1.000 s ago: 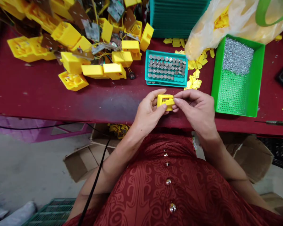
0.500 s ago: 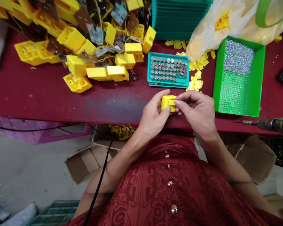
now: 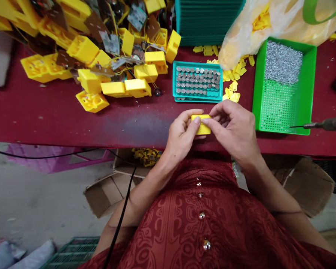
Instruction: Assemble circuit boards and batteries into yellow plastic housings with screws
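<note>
A small yellow plastic case (image 3: 204,129) is held over the table's front edge, a face with tiny holes turned up. My left hand (image 3: 183,130) is closed around its left side, thumb on top. My right hand (image 3: 235,129) pinches the case's upper right part between thumb and fingers; whether a separate small piece is under the thumb is hidden. Just beyond the hands lies a teal tray (image 3: 197,100) with rows of button cells. Small yellow plastic pieces (image 3: 232,93) are scattered to the right of that tray.
A green basket (image 3: 284,129) of small screws (image 3: 284,61) stands at right, with a screwdriver bit (image 3: 310,126) reaching over its front. Yellow housings with wires (image 3: 140,87) are heaped at back left. Stacked teal trays (image 3: 210,22) and a plastic bag (image 3: 238,33) stand behind.
The yellow case has turned so its holed face shows. My right thumb has moved onto its top. The screwdriver has shifted up and left, now over the basket's front edge.
</note>
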The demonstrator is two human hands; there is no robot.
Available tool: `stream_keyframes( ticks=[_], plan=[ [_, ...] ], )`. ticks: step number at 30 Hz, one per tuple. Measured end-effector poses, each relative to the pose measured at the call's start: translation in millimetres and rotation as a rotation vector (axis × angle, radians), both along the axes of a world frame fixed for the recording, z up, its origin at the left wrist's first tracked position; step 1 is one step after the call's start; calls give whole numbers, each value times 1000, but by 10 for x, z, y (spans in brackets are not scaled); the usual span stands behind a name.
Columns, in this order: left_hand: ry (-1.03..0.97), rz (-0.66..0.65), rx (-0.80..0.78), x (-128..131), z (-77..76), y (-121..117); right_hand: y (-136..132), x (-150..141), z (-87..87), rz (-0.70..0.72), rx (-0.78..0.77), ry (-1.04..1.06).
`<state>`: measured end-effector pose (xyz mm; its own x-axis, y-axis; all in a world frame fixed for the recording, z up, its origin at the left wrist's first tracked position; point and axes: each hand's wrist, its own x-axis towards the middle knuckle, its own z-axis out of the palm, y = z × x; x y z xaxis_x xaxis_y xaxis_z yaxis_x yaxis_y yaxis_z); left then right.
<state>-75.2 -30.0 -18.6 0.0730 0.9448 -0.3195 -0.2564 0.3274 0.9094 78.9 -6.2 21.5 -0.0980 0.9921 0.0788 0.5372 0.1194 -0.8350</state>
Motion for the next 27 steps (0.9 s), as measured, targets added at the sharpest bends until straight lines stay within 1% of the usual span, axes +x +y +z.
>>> stream_keyframes(
  ticks=[2, 3, 6, 8, 11, 13, 15, 17, 22, 24, 27],
  plan=[
    [-30, 14, -7, 0, 17, -16, 8, 27, -18, -29, 17, 28],
    [-44, 16, -7, -2, 30, -23, 9, 41, -29, -26, -9, 59],
    [-50, -12, 18, -23, 65, -40, 9, 89, -62, 47, -149, 120],
    [-30, -74, 65, -44, 72, -49, 13, 124, -82, 94, -243, 127],
    [67, -163, 141, -63, 54, -66, 9, 165, -104, 104, -359, 155],
    [172, -172, 166, -57, 39, -84, -11, 180, -110, 90, -382, 171],
    [254, -166, 173, -39, 37, -105, -41, 188, -114, 73, -358, 176],
    [285, -158, 173, -14, 49, -122, -67, 194, -124, 57, -322, 169],
    [256, -169, 172, 60, 100, -115, -99, 186, -146, 20, -282, 141],
    [196, -164, 157, 93, 120, -86, -172, 197, -92, -9, -233, 129],
    [101, -142, 97, 123, 131, -20, -424, 318, 75, -145, -83, 75]
  ],
)
